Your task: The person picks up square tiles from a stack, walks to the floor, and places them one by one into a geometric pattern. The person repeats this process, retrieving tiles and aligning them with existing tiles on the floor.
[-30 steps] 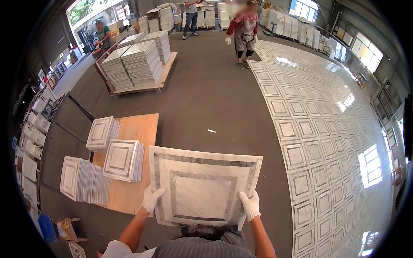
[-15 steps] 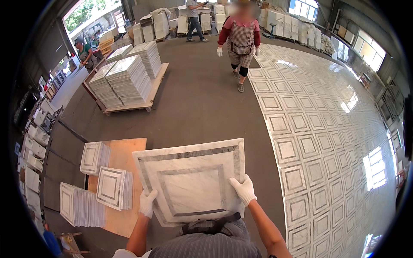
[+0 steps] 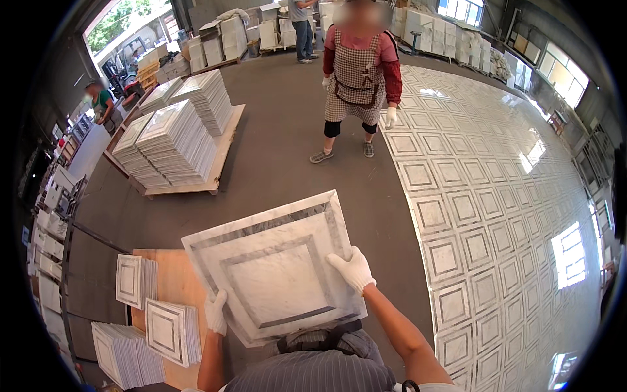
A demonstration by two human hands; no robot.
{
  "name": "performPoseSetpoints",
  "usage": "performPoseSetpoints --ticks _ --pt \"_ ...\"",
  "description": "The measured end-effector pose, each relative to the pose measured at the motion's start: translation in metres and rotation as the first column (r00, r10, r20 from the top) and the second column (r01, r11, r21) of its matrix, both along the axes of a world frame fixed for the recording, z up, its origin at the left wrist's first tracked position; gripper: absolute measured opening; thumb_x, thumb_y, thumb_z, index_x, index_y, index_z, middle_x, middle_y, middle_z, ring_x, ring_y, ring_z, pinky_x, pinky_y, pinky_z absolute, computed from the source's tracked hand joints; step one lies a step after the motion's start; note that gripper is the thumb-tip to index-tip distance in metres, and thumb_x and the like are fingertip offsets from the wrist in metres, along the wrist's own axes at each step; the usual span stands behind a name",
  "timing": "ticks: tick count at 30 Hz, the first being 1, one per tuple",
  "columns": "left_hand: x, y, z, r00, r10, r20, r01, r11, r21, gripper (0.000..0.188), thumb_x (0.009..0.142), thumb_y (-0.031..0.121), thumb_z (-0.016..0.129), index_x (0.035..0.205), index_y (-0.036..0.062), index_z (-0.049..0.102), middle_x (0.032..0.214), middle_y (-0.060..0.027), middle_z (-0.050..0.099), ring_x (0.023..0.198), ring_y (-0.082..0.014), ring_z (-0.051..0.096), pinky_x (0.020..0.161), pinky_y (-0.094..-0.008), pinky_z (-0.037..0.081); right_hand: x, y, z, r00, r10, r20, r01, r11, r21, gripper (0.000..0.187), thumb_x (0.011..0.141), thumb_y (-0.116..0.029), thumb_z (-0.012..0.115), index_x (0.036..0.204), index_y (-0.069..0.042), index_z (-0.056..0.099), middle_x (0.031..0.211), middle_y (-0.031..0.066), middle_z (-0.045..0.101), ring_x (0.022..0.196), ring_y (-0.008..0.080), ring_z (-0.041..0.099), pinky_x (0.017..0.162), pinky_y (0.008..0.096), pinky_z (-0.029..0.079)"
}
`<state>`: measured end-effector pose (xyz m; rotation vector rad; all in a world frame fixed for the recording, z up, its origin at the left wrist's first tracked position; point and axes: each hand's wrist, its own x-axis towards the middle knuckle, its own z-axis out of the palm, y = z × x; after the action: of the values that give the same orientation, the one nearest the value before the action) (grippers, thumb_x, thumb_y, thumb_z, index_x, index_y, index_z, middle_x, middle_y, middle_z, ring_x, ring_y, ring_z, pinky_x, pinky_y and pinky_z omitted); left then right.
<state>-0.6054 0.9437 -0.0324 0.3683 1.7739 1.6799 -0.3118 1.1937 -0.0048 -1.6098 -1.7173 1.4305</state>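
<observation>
A square marble tile [image 3: 281,281], white with grey bands inlaid as nested frames, is held up in front of my waist, tilted with its right side higher. My left hand [image 3: 216,311], in a white glove, grips its left edge with the thumb on the face. On the opposite edge my right hand [image 3: 353,269], gloved too, clasps it the same way; the fingers behind the tile are hidden. Beside my left arm, several stacks of like tiles stand on edge, one tile stack [image 3: 171,332] on a plywood board [image 3: 171,271].
Ahead left, a wooden pallet [image 3: 225,157] bears high tile piles [image 3: 176,140]. A person in a checked apron [image 3: 356,78] stands facing me on the brown floor [image 3: 274,150]. Laid patterned tiling [image 3: 483,228] covers the right side. Another person [image 3: 101,104] is at far left, one more at the back.
The tile has shifted left and tilted, its right side rising, with both hands still on it. The person in the apron has come closer. My view has turned slightly.
</observation>
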Motion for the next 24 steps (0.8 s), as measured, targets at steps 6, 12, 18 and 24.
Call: performPoseSetpoints --ticks 6,12,18,24 --pt "-0.037 0.137 0.013 0.988 -0.152 -0.015 0.151 0.987 -0.046 0.041 0.089 0.020 0.062 0.124 0.0007 0.054 0.113 -0.0041 0.062 0.099 -0.0147 0.058 0.089 -0.0310 0.045 -0.013 0.097 -0.003 0.989 -0.146 -0.032 0.143 0.987 -0.069 0.054 0.074 -0.046 0.074 0.100 0.000 0.060 0.093 0.0153 0.067 0.087 0.0250 0.065 0.079 0.0357 0.050" --pt "-0.044 0.278 0.005 0.961 -0.275 0.035 0.277 0.955 -0.107 0.039 0.088 0.019 0.064 0.121 0.0006 0.055 0.109 -0.0038 0.063 0.097 -0.0132 0.058 0.089 -0.0296 0.044 0.010 0.194 -0.031 0.956 -0.291 -0.033 0.286 0.952 -0.107 0.053 0.074 -0.042 0.075 0.102 0.000 0.060 0.094 0.0133 0.067 0.087 0.0229 0.064 0.079 0.0346 0.049" --pt "-0.011 0.425 -0.007 0.950 -0.312 0.003 0.311 0.944 -0.112 0.037 0.087 0.018 0.065 0.118 0.0001 0.056 0.107 -0.0039 0.063 0.096 -0.0123 0.057 0.087 -0.0289 0.044 0.055 0.322 -0.027 0.936 -0.340 -0.086 0.333 0.939 -0.086 0.052 0.074 -0.041 0.076 0.103 0.000 0.060 0.094 0.0132 0.067 0.086 0.0226 0.063 0.078 0.0338 0.049" --pt "0.041 0.566 0.012 0.923 -0.384 0.012 0.383 0.917 -0.113 0.041 0.086 0.017 0.065 0.121 -0.0012 0.054 0.110 -0.0054 0.063 0.099 -0.0138 0.058 0.088 -0.0299 0.046 0.109 0.433 -0.040 0.884 -0.437 -0.167 0.420 0.898 -0.132 0.048 0.074 -0.036 0.077 0.102 -0.001 0.061 0.090 0.0087 0.067 0.082 0.0179 0.063 0.074 0.0318 0.049"
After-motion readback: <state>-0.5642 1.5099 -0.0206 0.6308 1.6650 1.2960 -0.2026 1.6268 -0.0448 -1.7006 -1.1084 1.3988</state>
